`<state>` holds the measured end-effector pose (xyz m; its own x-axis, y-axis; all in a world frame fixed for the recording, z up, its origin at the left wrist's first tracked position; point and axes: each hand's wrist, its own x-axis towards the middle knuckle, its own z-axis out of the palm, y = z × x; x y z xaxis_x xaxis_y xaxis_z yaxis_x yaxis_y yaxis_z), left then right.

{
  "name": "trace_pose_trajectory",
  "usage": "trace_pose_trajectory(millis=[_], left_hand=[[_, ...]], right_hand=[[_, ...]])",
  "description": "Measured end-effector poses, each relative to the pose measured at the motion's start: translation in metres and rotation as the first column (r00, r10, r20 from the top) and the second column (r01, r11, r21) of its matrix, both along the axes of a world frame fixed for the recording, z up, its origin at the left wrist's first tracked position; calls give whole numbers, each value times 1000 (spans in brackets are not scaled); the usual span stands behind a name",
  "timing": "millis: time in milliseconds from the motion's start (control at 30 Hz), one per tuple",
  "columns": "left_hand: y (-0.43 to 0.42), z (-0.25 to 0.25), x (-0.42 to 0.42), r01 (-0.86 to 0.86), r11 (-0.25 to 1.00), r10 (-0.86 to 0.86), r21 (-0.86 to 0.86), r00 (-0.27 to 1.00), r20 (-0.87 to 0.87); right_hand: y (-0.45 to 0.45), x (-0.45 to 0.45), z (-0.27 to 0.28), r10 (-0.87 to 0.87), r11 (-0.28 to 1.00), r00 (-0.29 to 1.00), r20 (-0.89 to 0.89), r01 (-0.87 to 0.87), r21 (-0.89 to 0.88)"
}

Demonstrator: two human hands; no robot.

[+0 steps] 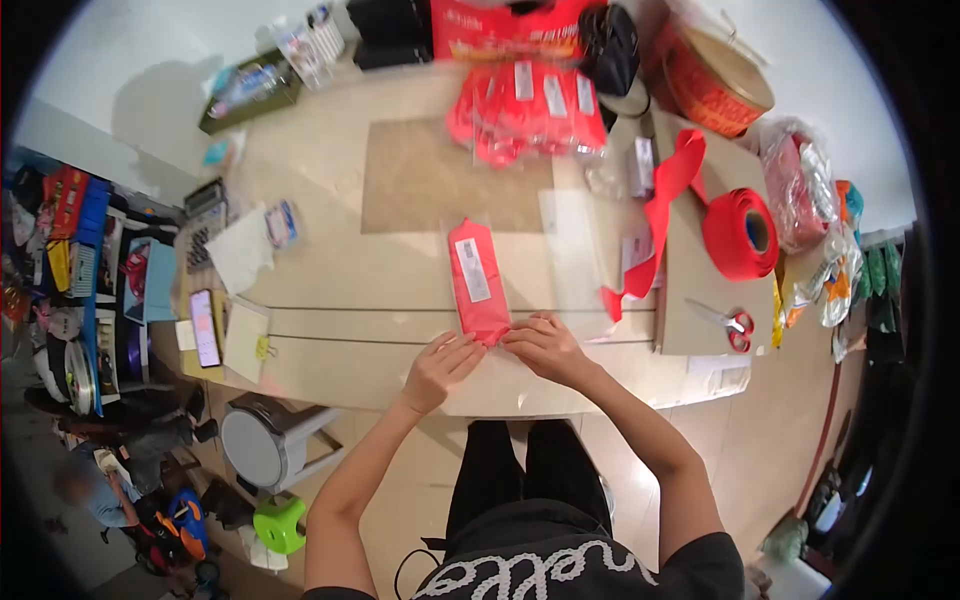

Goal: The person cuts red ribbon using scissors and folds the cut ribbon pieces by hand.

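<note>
A flat red packet with a white label (476, 282) lies lengthwise on the table, seemingly in a clear plastic sleeve. At its near end, my left hand (444, 368) pinches the left corner, fingers pressed together. My right hand (545, 347) closes on the right corner of that same end. Farther back sits a pile of similar red labelled packets (530, 112). A clear plastic sheet or sleeve (575, 250) lies just right of the packet, and a brown mat (400, 185) lies behind it.
On the right, a cardboard sheet (690, 335) carries a red ribbon roll (740, 233), a loose red ribbon (655, 225) and scissors (738, 328). A phone (205, 328), papers (240, 250) and a calculator (205, 198) lie left. A stool (262, 445) stands below; another person sits far left.
</note>
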<state>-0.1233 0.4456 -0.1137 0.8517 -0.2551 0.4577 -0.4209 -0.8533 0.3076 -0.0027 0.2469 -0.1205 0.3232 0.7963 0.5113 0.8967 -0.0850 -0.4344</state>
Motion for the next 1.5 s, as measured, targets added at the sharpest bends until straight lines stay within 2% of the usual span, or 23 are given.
trace_pose_trajectory(millis=[167,300,400,500,600,800,1000,1100,1200,1300,1500], left_hand=[[-9,-23,-25,-40,997,37,-65,998,-49],[-9,-22,-26,-58,992,49,-110,995,-84],[-9,-26,-23,-118,964,94,-237,989,-110],[-16,-25,-23,-250,899,184,-360,961,-207],[-25,-27,-23,-359,840,282,-407,930,-237],[-35,-25,-24,-407,822,319,-399,909,-269],[-28,-31,-30,-347,859,245,-377,924,-293],[-30,-25,-27,-423,806,272,-413,886,-377],[-36,-19,-26,-499,767,338,-403,848,-407],[-46,-22,-29,-631,677,472,-379,767,-435],[-62,-17,-23,-782,579,628,-230,607,-486]], right_hand=[[-11,-20,-11,27,987,1000,13,-24,-159],[-12,-28,-17,-19,987,1000,-5,18,-162],[-12,-34,-21,-124,987,981,-149,107,-116],[-9,-39,-19,-237,969,942,-239,210,-133],[-5,-43,-17,-326,943,889,-321,285,-170],[-1,-50,-17,-412,911,824,-388,359,-205],[-3,-52,-16,-441,897,816,-374,393,-202],[-1,-53,-16,-458,889,802,-383,411,-202],[1,-55,-15,-491,871,785,-377,433,-233],[7,-57,-12,-561,828,747,-357,507,-238],[15,-64,-13,-675,734,631,-382,626,-264]])
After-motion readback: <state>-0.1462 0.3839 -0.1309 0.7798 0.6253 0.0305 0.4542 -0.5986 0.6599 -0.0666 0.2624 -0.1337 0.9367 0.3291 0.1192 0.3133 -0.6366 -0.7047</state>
